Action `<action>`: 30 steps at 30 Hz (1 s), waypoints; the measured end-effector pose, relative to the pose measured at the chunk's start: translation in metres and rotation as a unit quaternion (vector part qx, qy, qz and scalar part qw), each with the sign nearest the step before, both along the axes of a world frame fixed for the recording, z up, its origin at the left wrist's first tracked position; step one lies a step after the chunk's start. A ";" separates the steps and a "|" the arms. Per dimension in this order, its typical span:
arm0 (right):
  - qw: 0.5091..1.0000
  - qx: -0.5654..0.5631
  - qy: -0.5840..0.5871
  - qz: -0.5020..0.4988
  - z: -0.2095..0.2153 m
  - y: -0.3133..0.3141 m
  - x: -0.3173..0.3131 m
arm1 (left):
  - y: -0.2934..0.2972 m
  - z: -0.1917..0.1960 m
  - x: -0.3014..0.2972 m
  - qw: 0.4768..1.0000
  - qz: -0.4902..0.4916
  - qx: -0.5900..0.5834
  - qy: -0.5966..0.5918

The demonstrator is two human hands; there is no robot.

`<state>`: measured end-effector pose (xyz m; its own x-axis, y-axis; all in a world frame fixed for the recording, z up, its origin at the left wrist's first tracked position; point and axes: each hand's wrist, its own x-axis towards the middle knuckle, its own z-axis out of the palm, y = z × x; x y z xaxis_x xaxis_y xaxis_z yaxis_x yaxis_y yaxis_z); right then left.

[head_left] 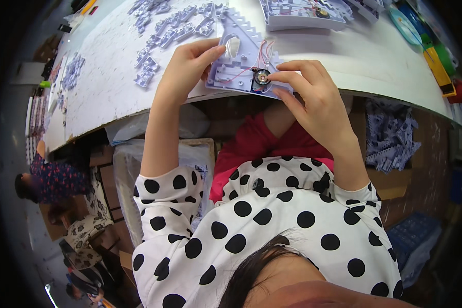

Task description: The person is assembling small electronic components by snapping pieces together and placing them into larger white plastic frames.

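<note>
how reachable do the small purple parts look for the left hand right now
Probably yes: the nearest small parts lie just left of the left hand, with bare table between, though it would likely have to let go of the casing first.

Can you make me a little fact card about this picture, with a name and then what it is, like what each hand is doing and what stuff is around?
Left hand: grips the pale purple casing by its left side
Right hand: index fingertip at the round metallic part
Inside casing: round part, thin red and white wires
On white table: small purple pieces, another casing
Below table, right: heap of purple parts
Sleeves: white, black dots
</note>
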<state>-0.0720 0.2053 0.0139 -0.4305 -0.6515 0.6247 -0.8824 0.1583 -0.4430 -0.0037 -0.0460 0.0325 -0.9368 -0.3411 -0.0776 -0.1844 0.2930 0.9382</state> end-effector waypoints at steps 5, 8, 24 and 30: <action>0.994 0.004 -0.111 0.013 0.002 0.006 0.010 | 0.014 0.000 -0.023 0.986 0.015 -0.138 0.088; 0.992 -0.019 -0.125 -0.012 -0.001 0.002 0.011 | 0.038 0.011 -0.004 0.966 0.023 -0.209 0.151; 0.997 0.027 -0.051 -0.042 0.007 -0.019 -0.017 | 0.077 0.021 0.024 0.927 -0.051 -0.360 0.096; 0.986 -0.073 -0.116 -0.093 -0.007 -0.024 -0.016 | 0.084 0.027 0.016 0.905 -0.053 -0.411 0.093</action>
<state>-0.0881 0.1814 0.0068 -0.6756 -0.4582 0.5776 -0.7171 0.2264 -0.6592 0.0123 0.0375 0.0596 -0.9381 -0.1196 0.3251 0.0247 0.9131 0.4071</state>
